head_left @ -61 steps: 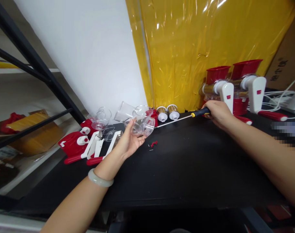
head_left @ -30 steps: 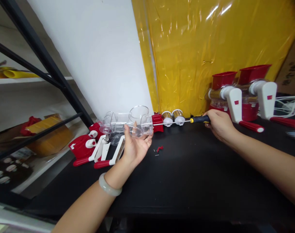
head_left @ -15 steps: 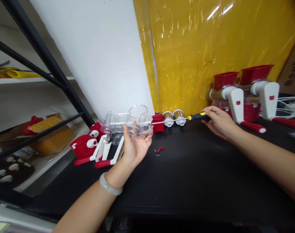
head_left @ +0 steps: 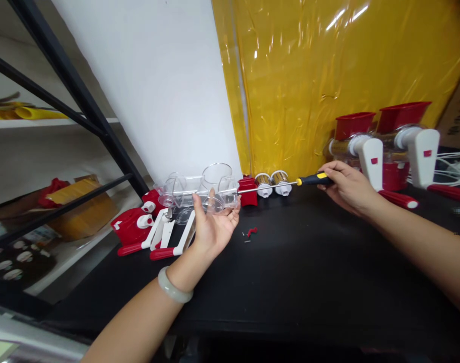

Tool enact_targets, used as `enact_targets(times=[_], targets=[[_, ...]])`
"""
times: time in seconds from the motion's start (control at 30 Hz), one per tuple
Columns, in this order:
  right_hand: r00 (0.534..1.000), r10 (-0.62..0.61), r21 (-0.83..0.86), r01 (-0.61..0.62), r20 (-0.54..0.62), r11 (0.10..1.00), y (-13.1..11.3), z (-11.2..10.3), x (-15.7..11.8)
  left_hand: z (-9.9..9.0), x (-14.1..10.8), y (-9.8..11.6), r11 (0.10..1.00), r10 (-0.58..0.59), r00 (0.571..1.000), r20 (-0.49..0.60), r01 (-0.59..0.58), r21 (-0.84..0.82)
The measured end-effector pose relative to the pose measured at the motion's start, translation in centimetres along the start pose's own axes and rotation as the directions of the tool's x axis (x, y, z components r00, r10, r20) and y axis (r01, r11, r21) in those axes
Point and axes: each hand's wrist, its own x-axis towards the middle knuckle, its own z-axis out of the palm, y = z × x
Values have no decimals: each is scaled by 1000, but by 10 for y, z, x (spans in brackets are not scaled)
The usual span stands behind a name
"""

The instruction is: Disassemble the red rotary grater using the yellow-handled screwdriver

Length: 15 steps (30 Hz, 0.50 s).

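Observation:
My left hand is closed around a clear plastic housing, held on its side above the black table. In my right hand is the black-and-yellow handle of a long screwdriver. Its metal shaft runs left into the right end of the clear housing; where the tip rests inside is hard to make out. Below, on the table, lie a small red part and a couple of tiny pins.
Red bases and white cranks with red handles sit at the left. Behind are a red part and two grater drums. Two assembled graters stand right. A black-framed shelf rises left.
The view has shifted slightly. My left hand still has the clear housing and my right hand the screwdriver, its shaft still reaching into the housing's end.

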Motion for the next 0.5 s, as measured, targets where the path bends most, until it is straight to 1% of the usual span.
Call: enact_targets(times=[0.1, 0.2, 0.3, 0.37, 0.43, 0.5], targets=[[1000, 21, 42, -21, -12, 999, 2, -1, 0, 0, 0, 0, 1000, -5, 1000, -2, 5, 3], [996, 84, 86, -81, -34, 993, -1, -1, -2, 0, 0, 0, 1000, 0, 1000, -6, 0, 6], [986, 164, 132, -164, 8, 978, -6, 0, -5, 0, 0, 1, 1000, 0, 1000, -9, 0, -2], [980, 194, 142, -199, 48, 970, -9, 1, -6, 1, 1, 1, 1000, -1, 1000, -6, 1, -16], [972, 224, 130, -231, 66, 964, -7, 1, -6, 1, 0, 2, 1000, 7, 1000, -6, -7, -25], [959, 278, 41, -280, 50, 959, -3, 0, -5, 1, 0, 2, 999, 20, 1000, -11, -20, -29]])
